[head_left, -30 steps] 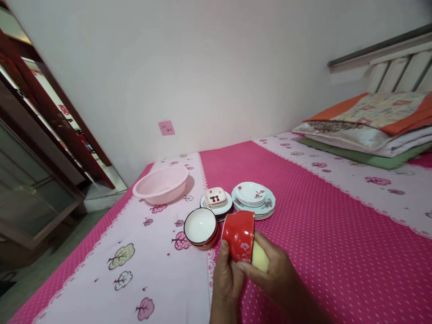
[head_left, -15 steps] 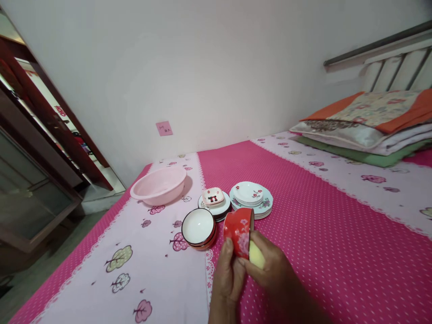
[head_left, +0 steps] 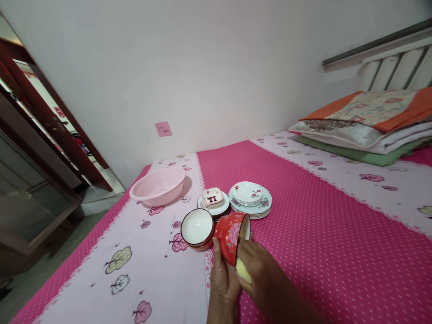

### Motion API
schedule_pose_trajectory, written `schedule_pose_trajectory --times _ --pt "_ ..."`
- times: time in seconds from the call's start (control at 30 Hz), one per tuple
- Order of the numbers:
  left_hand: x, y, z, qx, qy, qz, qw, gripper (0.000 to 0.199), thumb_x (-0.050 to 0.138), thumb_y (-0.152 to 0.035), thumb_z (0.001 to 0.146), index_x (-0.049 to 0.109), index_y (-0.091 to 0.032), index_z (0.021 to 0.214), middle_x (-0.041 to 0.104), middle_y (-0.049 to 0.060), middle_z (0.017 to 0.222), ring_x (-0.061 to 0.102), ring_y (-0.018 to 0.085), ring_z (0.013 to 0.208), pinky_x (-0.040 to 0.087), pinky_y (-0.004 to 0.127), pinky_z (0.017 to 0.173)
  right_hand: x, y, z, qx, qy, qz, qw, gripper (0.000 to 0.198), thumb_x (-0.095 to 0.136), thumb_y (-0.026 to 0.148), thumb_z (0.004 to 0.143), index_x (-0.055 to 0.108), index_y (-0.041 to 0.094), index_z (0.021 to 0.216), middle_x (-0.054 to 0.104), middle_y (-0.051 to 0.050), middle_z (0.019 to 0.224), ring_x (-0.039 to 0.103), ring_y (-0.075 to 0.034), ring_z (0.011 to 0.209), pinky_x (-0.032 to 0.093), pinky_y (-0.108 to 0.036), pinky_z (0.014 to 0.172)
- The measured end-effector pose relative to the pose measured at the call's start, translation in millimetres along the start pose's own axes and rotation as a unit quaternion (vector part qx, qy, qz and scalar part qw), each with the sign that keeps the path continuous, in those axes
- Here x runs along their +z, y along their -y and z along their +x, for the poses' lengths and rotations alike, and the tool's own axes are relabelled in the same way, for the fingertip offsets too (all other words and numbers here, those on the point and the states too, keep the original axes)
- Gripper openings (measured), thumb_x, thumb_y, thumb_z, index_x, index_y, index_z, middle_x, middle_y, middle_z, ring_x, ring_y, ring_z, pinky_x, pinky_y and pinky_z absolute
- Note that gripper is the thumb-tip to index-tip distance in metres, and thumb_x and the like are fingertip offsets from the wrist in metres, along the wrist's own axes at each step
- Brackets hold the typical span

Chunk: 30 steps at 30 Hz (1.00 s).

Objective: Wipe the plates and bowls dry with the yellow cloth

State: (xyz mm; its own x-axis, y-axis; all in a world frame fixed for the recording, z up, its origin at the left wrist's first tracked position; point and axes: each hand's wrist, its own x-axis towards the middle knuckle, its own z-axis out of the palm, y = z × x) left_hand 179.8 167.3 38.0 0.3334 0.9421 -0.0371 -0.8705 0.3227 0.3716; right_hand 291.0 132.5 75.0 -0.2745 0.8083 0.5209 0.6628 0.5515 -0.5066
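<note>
Way off to the left of the grip there's a doorway [head_left: 64, 126] with dark red wood, then a pink basin [head_left: 158, 185] on the bed, well apart from the hands. A pink note [head_left: 164, 129] is stuck to the wall above it. Just left of the grip sit some stacked bowls [head_left: 197, 226], white inside with dark rims. Right behind those, beyond the grip, a little pinkish dish [head_left: 212, 197] with a cartoon picture sits on a pile of dark-edged plates [head_left: 222, 207].

Now the grip itself: the left hand [head_left: 225, 278] has hold of a red flowered bowl [head_left: 227, 236], thumb up on the outside, bowl tipped over so its mouth faces the right hand [head_left: 257, 265]. That one's clamped on a yellow sponge [head_left: 243, 271] at the near edge of the rim, fingers reaching into the mouth.

Beyond the grip and slightly right, small flowered plates [head_left: 247, 191] are piled on bigger ones [head_left: 267, 204]. Far right, well away from the hands, there's a heap of pillows [head_left: 367, 112] below a grey rail [head_left: 374, 42].
</note>
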Motion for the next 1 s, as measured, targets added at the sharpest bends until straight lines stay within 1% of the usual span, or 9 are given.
schedule_pose_trajectory --times 0.13,0.27,0.4,0.5,0.57,0.63,0.77,0.87,1.0 --pt "10.3 -0.4 -0.5 -0.011 0.011 -0.004 1.0 0.046 0.074 -0.058 0.084 0.082 -0.018 0.107 0.078 0.011 0.121 0.057 0.03 0.136 0.032 0.042 0.124 5.7 -7.2 -0.8 -0.014 0.0 0.003 1.0 0.02 0.053 0.007 0.083 0.063 0.02 0.094 0.072 -0.011 0.098 0.067 -0.027 0.09 0.056 -0.04 0.081" --pt "14.9 4.0 -2.2 -0.002 0.015 0.003 1.0 0.043 0.079 -0.05 0.082 0.081 -0.019 0.112 0.074 0.011 0.13 0.06 0.028 0.133 0.032 0.04 0.124 -2.4 -7.2 0.9 0.079 -0.072 0.129 0.986 0.017 0.058 0.018 0.083 0.066 0.021 0.097 0.072 -0.008 0.091 0.068 -0.024 0.083 0.055 -0.033 0.073" --pt "11.2 10.7 -2.4 0.025 0.021 0.016 0.999 0.04 0.085 -0.043 0.078 0.081 -0.02 0.11 0.077 0.011 0.123 0.071 0.024 0.117 0.039 0.035 0.119 -29.5 0.7 4.3 0.229 -0.013 0.36 0.904 0.037 0.068 0.031 0.077 0.066 0.02 0.113 0.077 -0.004 0.092 0.072 -0.022 0.078 0.057 -0.03 0.067" --pt "7.8 12.4 -1.5 0.039 0.025 0.013 0.999 0.042 0.086 -0.045 0.076 0.081 -0.022 0.11 0.078 0.01 0.122 0.072 0.023 0.114 0.047 0.03 0.112 -42.4 6.9 6.8 0.265 0.01 0.446 0.855 0.049 0.073 0.035 0.074 0.064 0.019 0.119 0.079 -0.004 0.092 0.074 -0.025 0.08 0.059 -0.031 0.067" --pt "5.2 11.3 -1.1 0.041 0.016 0.006 0.999 0.042 0.086 -0.046 0.076 0.082 -0.022 0.109 0.078 0.009 0.121 0.072 0.023 0.115 0.048 0.03 0.111 -41.2 9.8 7.8 0.251 0.005 0.415 0.875 0.047 0.072 0.033 0.074 0.065 0.019 0.118 0.079 -0.004 0.092 0.074 -0.025 0.079 0.059 -0.032 0.067" --pt "2.3 9.4 -0.7 0.035 0.005 0.003 0.999 0.043 0.086 -0.049 0.076 0.082 -0.021 0.108 0.078 0.008 0.12 0.071 0.024 0.116 0.047 0.032 0.112 -33.1 10.4 7.7 0.214 -0.005 0.336 0.917 0.039 0.067 0.027 0.075 0.066 0.02 0.114 0.078 -0.005 0.096 0.073 -0.025 0.081 0.059 -0.034 0.07" --pt "0.3 6.7 0.5 0.006 0.006 0.001 1.0 0.053 0.08 -0.059 0.078 0.08 -0.02 0.114 0.074 0.011 0.13 0.064 0.03 0.128 0.043 0.04 0.117 -6.0 0.5 3.2 0.047 -0.042 0.138 0.988 0.032 0.057 0.015 0.079 0.067 0.021 0.109 0.074 -0.01 0.106 0.069 -0.028 0.094 0.056 -0.041 0.083" --pt "3.9 7.3 2.0 -0.004 0.01 -0.008 1.0 0.055 0.071 -0.062 0.085 0.078 -0.019 0.117 0.071 0.012 0.135 0.052 0.033 0.141 0.036 0.047 0.122 12.7 -12.3 -1.1 -0.012 -0.048 0.04 0.998 0.033 0.052 0.008 0.078 0.068 0.021 0.104 0.072 -0.01 0.099 0.065 -0.03 0.092 0.053 -0.047 0.084" --pt "9.1 9.9 3.4 0.001 0.026 0.006 1.0 0.05 0.064 -0.057 0.093 0.076 -0.019 0.122 0.068 0.012 0.139 0.044 0.029 0.148 0.031 0.045 0.125 18.4 -24.7 -1.2 0.046 -0.075 0.11 0.99 0.032 0.054 0.011 0.079 0.069 0.023 0.106 0.073 -0.01 0.102 0.067 -0.03 0.097 0.053 -0.048 0.089"
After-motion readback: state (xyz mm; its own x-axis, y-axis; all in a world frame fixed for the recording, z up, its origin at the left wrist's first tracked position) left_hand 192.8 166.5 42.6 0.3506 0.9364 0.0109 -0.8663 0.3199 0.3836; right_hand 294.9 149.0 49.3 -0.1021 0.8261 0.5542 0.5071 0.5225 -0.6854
